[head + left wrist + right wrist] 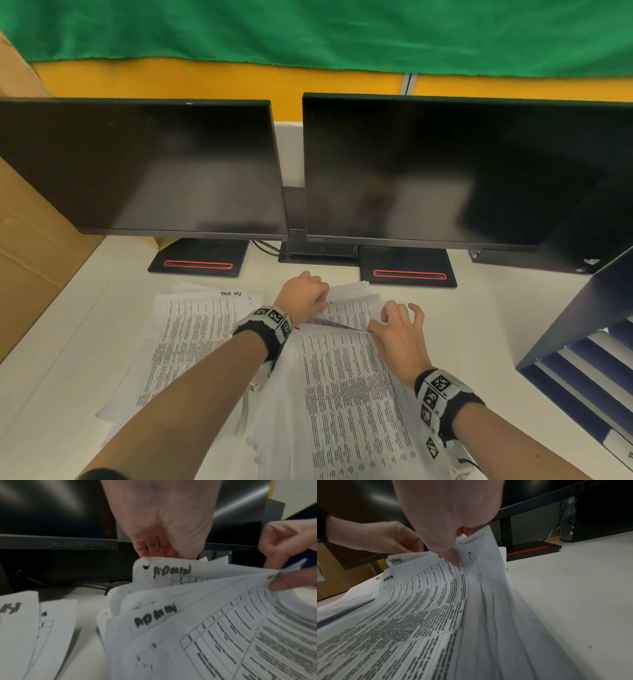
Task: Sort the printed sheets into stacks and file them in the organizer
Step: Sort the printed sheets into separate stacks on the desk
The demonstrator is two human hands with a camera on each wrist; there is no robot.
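A loose pile of printed sheets with dense tables lies on the white desk in front of me. A second spread of sheets lies to its left. My left hand grips the far top edge of a lifted sheet hand-marked "ADMIN". Another sheet marked "ADMIN" lies just below it. My right hand pinches the raised right corner of several sheets, thumb on top and fingers behind. The dark blue organizer with slotted shelves stands at the right, apart from both hands.
Two dark monitors on black bases stand right behind the paper. Cables run between the bases. A cardboard box fills the left side. Bare desk lies between the papers and the organizer.
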